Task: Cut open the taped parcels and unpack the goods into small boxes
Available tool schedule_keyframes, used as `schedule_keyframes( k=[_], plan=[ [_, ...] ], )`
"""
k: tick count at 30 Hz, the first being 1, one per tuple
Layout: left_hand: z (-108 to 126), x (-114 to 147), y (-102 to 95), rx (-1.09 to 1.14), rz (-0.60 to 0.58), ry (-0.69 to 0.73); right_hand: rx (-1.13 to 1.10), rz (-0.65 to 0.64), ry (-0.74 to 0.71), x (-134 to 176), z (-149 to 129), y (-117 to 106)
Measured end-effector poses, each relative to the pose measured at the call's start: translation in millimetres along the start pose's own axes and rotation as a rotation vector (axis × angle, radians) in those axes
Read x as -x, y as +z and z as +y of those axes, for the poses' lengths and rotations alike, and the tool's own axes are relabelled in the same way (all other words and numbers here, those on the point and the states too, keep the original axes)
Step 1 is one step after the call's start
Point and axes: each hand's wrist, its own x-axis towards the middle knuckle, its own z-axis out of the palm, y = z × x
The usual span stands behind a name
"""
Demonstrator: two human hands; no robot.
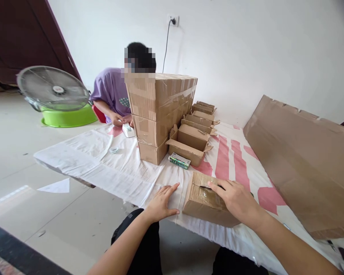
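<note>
One taped box [208, 215] sits beneath your right grip [237, 198], fingers curled at a dark sliver [204, 187]; cannot tell if held. Left grip [160, 202] spread, empty, just beside the box. Beyond both grips: taped stack [145, 95] closed, open boxes [186, 149] unsealed.

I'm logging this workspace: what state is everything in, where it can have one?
Box under right hand, taped; full sealing unclear
Left hand, open, fingers spread
Stacked boxes, taped shut
Row of boxes, open
Small carton, lying flat
Plug, in socket
Fan, tilted; running unclear
Large cardboard, leaning
Cloth, creased
</note>
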Motion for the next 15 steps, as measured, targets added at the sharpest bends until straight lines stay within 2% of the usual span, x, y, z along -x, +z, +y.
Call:
schedule_keyframes(
  k=[4, 8, 11, 15],
  plan=[
    [0.2, 1.5, 1.5, 0.016, 0.006, 0.003, -0.084, 0.066, 0.018, 18.1, 7.4, 9.3],
    [14.8, -3.6, 2.0, 0.092, 0.014, 0.075, -0.093, 0.067, -0.002, 21.4, 4.7, 15.4],
    [29.9, -20.3, 7.7, 0.209, 0.006, 0.131, -0.072, 0.047, 0.009, 17.9, 2.2, 14.0],
    [38.4, -48.1, 27.0, 0.438, -0.086, 0.137, -0.030, 0.017, 0.009, 16.0, 2.2, 7.3]
  ],
)
